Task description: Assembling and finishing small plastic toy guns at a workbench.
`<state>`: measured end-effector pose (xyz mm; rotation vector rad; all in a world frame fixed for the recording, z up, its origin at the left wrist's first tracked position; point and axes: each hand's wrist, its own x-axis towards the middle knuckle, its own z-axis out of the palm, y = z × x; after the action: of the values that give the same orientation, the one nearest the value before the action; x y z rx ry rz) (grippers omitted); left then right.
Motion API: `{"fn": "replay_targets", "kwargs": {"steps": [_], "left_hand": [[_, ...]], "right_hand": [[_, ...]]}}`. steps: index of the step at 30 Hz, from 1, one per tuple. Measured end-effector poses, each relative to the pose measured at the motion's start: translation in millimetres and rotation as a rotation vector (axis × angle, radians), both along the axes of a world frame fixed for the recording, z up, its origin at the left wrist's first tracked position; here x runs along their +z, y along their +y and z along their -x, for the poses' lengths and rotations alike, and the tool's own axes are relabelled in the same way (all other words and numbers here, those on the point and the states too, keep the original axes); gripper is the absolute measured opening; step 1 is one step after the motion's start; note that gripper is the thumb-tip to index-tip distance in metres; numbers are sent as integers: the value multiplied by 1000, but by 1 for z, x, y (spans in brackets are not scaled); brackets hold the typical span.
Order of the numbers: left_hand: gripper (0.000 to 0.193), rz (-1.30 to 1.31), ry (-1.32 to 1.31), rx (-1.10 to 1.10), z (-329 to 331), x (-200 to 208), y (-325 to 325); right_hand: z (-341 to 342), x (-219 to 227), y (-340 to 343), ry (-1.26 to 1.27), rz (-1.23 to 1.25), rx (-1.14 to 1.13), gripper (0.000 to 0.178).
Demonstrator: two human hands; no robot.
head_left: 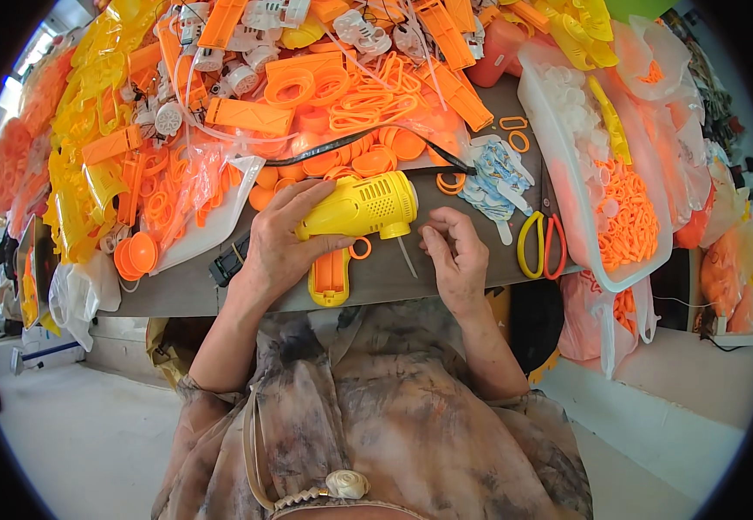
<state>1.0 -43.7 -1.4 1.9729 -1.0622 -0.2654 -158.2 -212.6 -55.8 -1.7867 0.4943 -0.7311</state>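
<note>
My left hand (283, 234) is wrapped around the rear of a yellow toy bubble gun (361, 206), thumb below and fingers over the top. Its barrel points right, with vent holes along the side. From the round collar under the front hangs a thin clear tube (409, 260). The handle points toward me and shows an open orange battery compartment (331, 276); an orange ring-shaped trigger (360, 249) sits beside it. Just right of the tube, my right hand (456, 258) is curled, thumb and forefinger close together. Whatever lies between those fingertips, if anything, is too small to make out.
Orange plastic parts (376, 91) and white motor units (242, 76) heap across the far table. Yellow shells (82, 182) pile at left. Right of my hand lie blue-white stickers (496, 180) and scissors (541, 245). A clear bin (586, 195) stands beyond them. A black cable (333, 149) crosses behind the gun.
</note>
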Motion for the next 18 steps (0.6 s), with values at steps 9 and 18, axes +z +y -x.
{"fn": "replay_targets", "kwargs": {"steps": [9, 18], "left_hand": [[63, 26, -96, 3, 3, -1, -1], [61, -39, -151, -82, 0, 1, -5]], "right_hand": [[0, 13, 6, 100, -19, 88, 32], [-10, 34, 5, 166, -525, 201, 54]]}}
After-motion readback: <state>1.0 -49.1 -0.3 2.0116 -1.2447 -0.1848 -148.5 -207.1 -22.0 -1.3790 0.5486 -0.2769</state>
